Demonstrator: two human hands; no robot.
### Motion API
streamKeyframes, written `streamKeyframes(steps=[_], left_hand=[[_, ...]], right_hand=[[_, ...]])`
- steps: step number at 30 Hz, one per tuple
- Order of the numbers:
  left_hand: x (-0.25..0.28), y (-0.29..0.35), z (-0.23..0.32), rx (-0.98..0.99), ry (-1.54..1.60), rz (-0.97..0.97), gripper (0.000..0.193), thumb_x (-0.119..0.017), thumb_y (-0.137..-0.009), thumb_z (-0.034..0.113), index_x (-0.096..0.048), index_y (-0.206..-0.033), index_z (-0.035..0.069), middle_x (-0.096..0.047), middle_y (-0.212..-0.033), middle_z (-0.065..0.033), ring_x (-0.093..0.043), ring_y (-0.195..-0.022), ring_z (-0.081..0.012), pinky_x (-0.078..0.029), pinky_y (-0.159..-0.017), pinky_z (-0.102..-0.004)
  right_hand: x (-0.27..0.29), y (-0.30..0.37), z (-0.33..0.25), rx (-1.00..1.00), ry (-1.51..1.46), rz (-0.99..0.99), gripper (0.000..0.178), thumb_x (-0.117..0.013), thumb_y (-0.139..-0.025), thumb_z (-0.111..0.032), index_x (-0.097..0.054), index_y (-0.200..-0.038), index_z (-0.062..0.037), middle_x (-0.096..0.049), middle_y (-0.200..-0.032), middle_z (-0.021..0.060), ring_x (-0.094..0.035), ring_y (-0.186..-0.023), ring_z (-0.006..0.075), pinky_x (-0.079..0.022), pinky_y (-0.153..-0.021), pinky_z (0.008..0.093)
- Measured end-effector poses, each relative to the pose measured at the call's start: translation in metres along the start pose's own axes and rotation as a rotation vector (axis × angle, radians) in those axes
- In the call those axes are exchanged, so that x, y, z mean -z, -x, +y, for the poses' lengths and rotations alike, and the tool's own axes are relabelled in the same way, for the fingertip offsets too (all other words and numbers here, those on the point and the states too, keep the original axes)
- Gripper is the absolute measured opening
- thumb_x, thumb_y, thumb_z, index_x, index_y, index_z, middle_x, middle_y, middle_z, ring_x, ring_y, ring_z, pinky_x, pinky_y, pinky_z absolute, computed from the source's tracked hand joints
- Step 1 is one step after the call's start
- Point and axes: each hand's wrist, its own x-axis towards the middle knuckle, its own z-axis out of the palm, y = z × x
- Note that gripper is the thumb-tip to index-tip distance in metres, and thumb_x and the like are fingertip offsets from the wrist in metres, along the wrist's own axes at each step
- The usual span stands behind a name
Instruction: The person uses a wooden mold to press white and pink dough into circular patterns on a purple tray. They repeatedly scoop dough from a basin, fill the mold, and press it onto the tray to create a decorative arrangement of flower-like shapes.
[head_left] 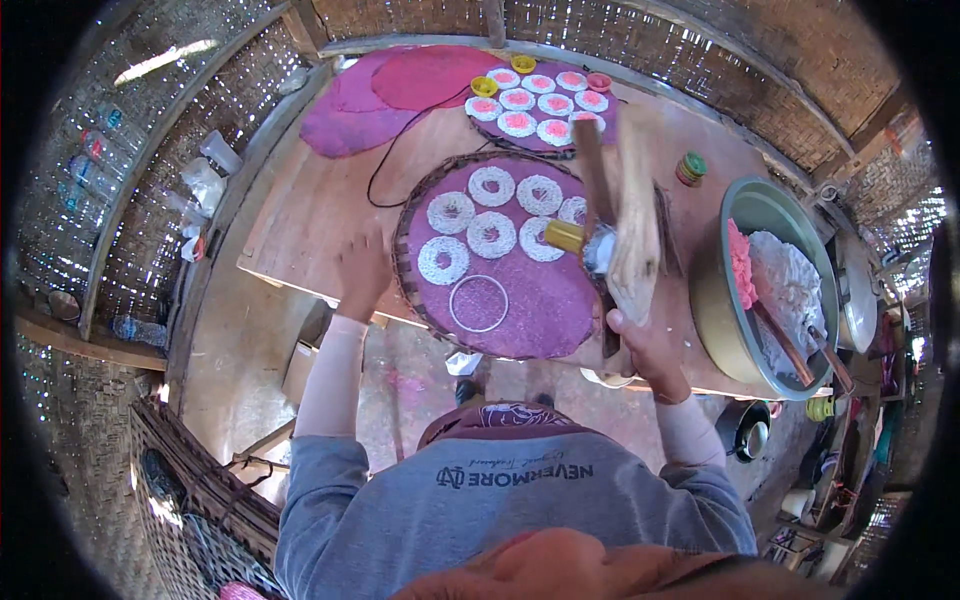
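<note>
My right hand [648,355] is closed around the lower end of a wooden hand press [632,230], made of two long wooden arms, with a yellow cylinder [565,235] at its middle. The press hangs over the right side of a round woven tray [402,250] lined with a purple sheet [545,310]. Several white lacy rings of stringy dough [491,234] lie on that sheet. A thin pale hoop [478,303] rests at its near left. My left hand [365,268], fingers spread, is at the tray's left rim and holds nothing.
Behind, another tray carries white rings with pink centres [554,104], beside yellow cups [484,86]. Purple and pink sheets [350,110] lie far left, near a black cord [380,165]. A large green basin [712,290] holding pink and white dough stands right, near a small green-lidded jar [690,168].
</note>
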Motion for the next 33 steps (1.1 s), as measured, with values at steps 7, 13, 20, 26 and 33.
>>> streamKeyframes(steps=[7, 13, 20, 26, 33], left_hand=[[0.116, -0.027, 0.08, -0.385, 2.349, -0.146, 0.071, -0.044, -0.088, 0.054, -0.031, -0.137, 0.005, -0.052, -0.119, -0.0111, -0.049, -0.112, -0.0244, -0.037, -0.099, -0.0386], [0.067, -0.046, 0.062, -1.168, 2.753, -0.803, 0.078, -0.03, -0.085, 0.067, -0.039, -0.131, 0.005, -0.054, -0.106, -0.0072, -0.05, -0.107, -0.0309, -0.04, -0.094, -0.0485], [0.011, -0.04, 0.049, -0.59, 2.946, -0.765, 0.04, -0.038, -0.091, 0.049, -0.052, -0.095, 0.012, -0.048, -0.08, -0.0011, -0.049, -0.085, -0.0237, -0.044, -0.077, -0.0408], [-0.008, -0.042, 0.034, -0.694, 2.907, -0.709, 0.031, -0.041, -0.091, 0.044, -0.046, -0.078, 0.016, -0.046, -0.066, 0.0018, -0.046, -0.073, -0.0191, -0.04, -0.071, -0.0348], [-0.011, -0.025, 0.039, -0.413, 3.017, -0.701, 0.03, -0.041, -0.092, 0.039, -0.047, -0.075, 0.016, -0.048, -0.063, 0.0014, -0.047, -0.071, -0.0202, -0.04, -0.067, -0.0333]], right_hand=[[-0.06, -0.046, -0.038, -0.014, 0.049, -0.426, 0.058, -0.059, -0.085, -0.042, -0.043, -0.121, 0.0013, -0.054, -0.094, 0.002, -0.05, -0.082, 0.008, -0.042, -0.072, 0.0224], [-0.053, -0.077, -0.046, -0.517, 0.217, -0.625, 0.066, -0.039, -0.088, -0.061, -0.051, -0.117, -0.0031, -0.057, -0.082, 0.0001, -0.052, -0.061, 0.0068, -0.042, -0.049, 0.021], [-0.068, -0.09, -0.01, -0.592, 0.44, -0.463, 0.07, -0.039, -0.085, -0.066, -0.062, -0.099, -0.0014, -0.059, -0.075, 0.0041, -0.055, -0.062, 0.0106, -0.042, -0.051, 0.0252], [-0.088, -0.093, -0.012, -0.35, 0.74, -0.422, 0.078, -0.041, -0.079, -0.072, -0.064, -0.082, 0.0022, -0.057, -0.064, 0.0076, -0.054, -0.056, 0.0149, -0.042, -0.05, 0.0311], [-0.084, -0.09, -0.022, -0.577, 0.704, -0.466, 0.083, -0.042, -0.075, -0.076, -0.063, -0.071, 0.004, -0.056, -0.058, 0.0081, -0.056, -0.055, 0.0171, -0.044, -0.05, 0.0322]])
